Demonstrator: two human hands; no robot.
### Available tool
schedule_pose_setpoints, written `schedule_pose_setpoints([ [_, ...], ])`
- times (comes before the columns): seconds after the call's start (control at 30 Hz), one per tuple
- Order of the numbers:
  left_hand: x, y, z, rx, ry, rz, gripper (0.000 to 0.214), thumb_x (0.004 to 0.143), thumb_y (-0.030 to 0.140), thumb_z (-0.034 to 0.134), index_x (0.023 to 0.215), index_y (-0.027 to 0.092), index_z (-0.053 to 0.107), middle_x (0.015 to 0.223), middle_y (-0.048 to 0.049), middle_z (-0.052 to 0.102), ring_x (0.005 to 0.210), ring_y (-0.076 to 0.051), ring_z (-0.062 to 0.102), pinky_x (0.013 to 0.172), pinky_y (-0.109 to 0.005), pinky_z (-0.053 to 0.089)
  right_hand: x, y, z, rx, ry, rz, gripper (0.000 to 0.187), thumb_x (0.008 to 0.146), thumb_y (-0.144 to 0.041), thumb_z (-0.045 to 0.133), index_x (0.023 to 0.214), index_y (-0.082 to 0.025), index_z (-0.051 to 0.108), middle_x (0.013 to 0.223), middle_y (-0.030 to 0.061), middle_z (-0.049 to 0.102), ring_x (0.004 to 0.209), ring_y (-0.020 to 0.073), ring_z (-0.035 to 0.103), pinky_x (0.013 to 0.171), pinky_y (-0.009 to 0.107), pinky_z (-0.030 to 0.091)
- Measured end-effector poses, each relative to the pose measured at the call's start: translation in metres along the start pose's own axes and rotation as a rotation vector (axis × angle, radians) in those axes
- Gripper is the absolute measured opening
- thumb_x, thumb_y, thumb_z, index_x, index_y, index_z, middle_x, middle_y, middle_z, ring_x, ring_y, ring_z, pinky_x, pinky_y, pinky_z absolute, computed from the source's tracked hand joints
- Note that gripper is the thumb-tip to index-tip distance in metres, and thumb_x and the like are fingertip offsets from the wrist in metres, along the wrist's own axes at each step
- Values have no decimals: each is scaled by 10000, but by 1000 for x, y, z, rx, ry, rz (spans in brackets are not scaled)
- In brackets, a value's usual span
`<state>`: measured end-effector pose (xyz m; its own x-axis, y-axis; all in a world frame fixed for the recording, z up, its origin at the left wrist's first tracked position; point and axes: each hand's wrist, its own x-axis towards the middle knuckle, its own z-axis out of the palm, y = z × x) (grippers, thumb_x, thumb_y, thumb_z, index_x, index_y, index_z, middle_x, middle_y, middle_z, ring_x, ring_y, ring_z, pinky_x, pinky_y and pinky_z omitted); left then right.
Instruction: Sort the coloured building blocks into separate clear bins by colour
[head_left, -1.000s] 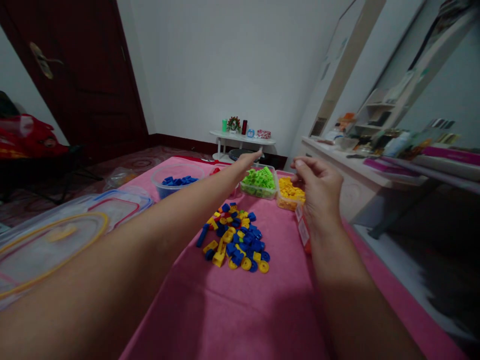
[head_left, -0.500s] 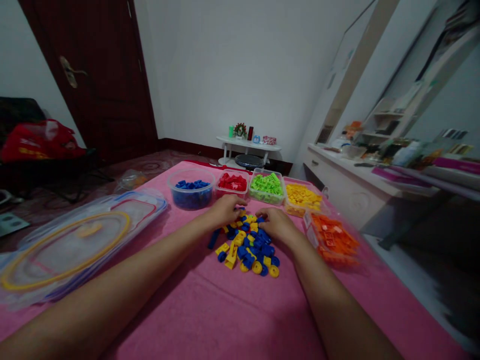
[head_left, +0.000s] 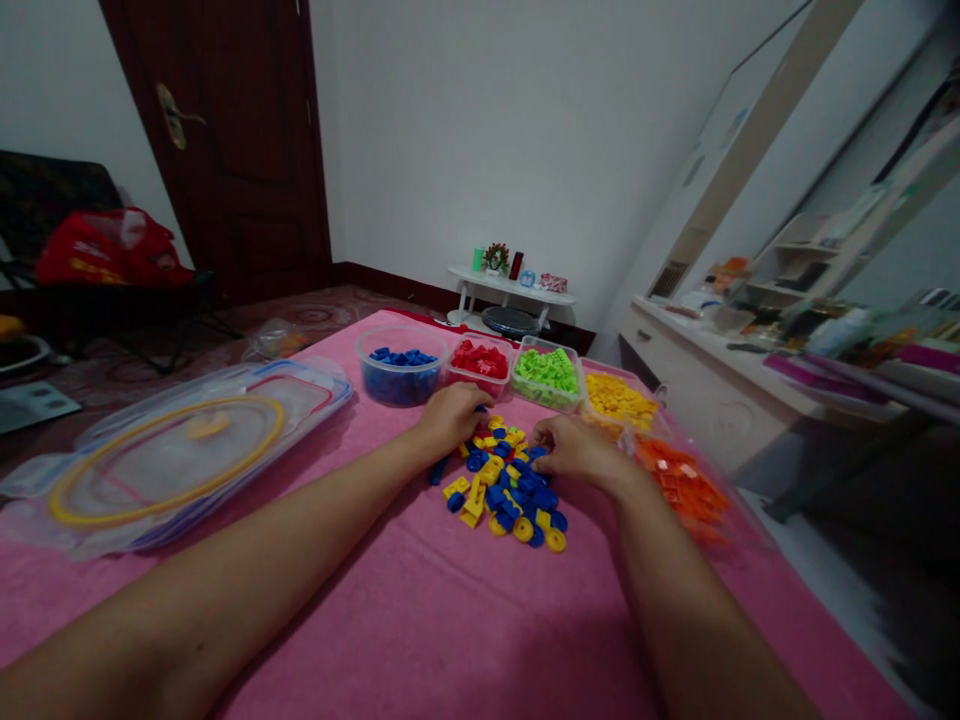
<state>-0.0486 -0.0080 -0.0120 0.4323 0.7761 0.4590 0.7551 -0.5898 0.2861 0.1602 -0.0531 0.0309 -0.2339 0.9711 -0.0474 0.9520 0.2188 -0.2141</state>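
A loose pile of blue and yellow toy building blocks (head_left: 517, 490), with small wheels among them, lies on the pink cloth (head_left: 420, 610). At its far left side is my left hand (head_left: 454, 415), fingers curled down and closed. A bit of blue shows by its fingertips, but what they grip is hidden. My right hand (head_left: 574, 448) reaches in from the right with thumb and fingers bent together around a blue block (head_left: 537, 453). A long blue piece (head_left: 438, 470) sticks out below my left wrist.
Behind the pile stand tubs of blue blocks (head_left: 401, 370), red blocks (head_left: 480, 358), green blocks (head_left: 547, 372) and yellow blocks (head_left: 619, 400). An orange block tub (head_left: 682, 485) sits beside my right forearm. Stacked clear lids (head_left: 180, 460) lie at left.
The view has turned slightly left, so everything sits farther right. My right hand has shifted a little outward from the pile, its fingers more bent. My left hand stays at the pile's far side.
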Motion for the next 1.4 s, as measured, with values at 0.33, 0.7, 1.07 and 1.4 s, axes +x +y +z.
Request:
schedule_pose_setpoints([
  [0.33, 12, 22, -11, -931, -100, -357, 222, 761, 205, 579, 942, 132, 686, 858, -56, 687, 643, -123, 600, 599, -231, 471, 1, 3, -14, 81, 156, 15, 214, 630, -179, 601, 839, -186, 644, 626, -18, 575, 558, 113, 507, 491, 214, 300],
  [0.7, 12, 34, -30, -1655, -384, -817, 337, 909, 369, 409, 871, 106, 617, 719, -75, 629, 518, -96, 554, 375, -152, 336, 5, -7, 8, -68, 68, 21, 293, 592, -121, 592, 866, -194, 665, 791, 22, 651, 675, 139, 550, 544, 219, 322],
  [1.07, 7, 42, -24, -1902, -607, -719, 509, 884, 576, 346, 942, 118, 562, 742, -77, 617, 645, -164, 657, 460, -199, 504, -3, -46, -12, 391, 562, -126, 346, 631, -118, 552, 951, -177, 668, 755, 13, 662, 621, 125, 570, 597, 223, 432],
  [1.4, 6, 44, -27, -1986, -601, -743, 401, 894, 479, 428, 967, 116, 583, 699, -68, 621, 621, -162, 658, 402, -164, 475, -3, -46, -10, 377, 529, -277, 378, 683, -53, 463, 914, -202, 722, 911, 22, 715, 796, 150, 642, 720, 242, 484],
])
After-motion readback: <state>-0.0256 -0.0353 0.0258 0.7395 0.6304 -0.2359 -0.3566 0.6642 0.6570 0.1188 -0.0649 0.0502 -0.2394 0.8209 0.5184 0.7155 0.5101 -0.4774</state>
